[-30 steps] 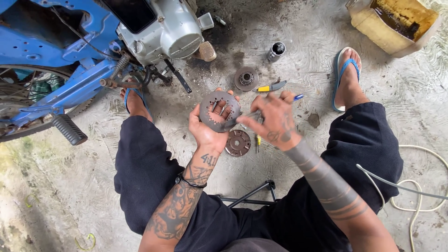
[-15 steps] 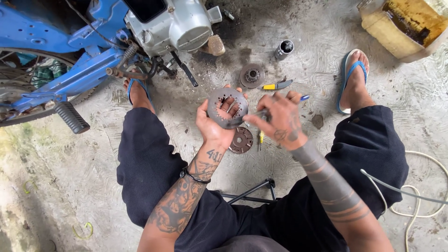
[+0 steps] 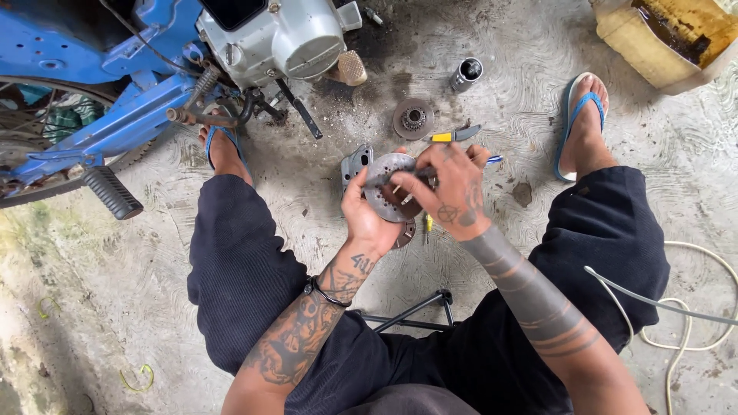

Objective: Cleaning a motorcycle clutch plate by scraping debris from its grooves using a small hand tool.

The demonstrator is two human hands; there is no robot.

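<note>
A round grey metal plate (image 3: 388, 184), pierced with small holes, is held up above the concrete floor (image 3: 492, 84) between the knees of a seated person, and it serves here as the landmark for everything else. The plate is cupped from below and from its left edge by the left hand (image 3: 367, 217), whose grip is clenched around the rim with the thumb laid against the plate's face. The right hand (image 3: 450, 188) is laid over the right part of the plate, its fingers (image 3: 407, 184) spread and pressed onto the face; whether anything small is pinched beneath them cannot be told. Directly under the plate, partly hidden by it and the left palm, a second rusty disc (image 3: 405, 233) is seen lying on the floor, with a yellow-handled screwdriver (image 3: 427, 226) just beside it. Beyond the plate, farther from the person, a toothed round hub (image 3: 413, 118) is set on the floor, and near it, to the right, a pair of pliers with yellow grips (image 3: 453, 135) is laid. Farther still, a short metal socket (image 3: 466, 74) is stood upright. Up and to the left of the plate, the silver engine (image 3: 284, 38) of a blue motorcycle (image 3: 92, 69) is seen, with a black footpeg (image 3: 113, 193) jutting out well to the left. Far up and to the right of the plate, a cut plastic container of dark oil (image 3: 665, 38) is placed. Feet in blue sandals (image 3: 584, 115) are planted on either side.
</note>
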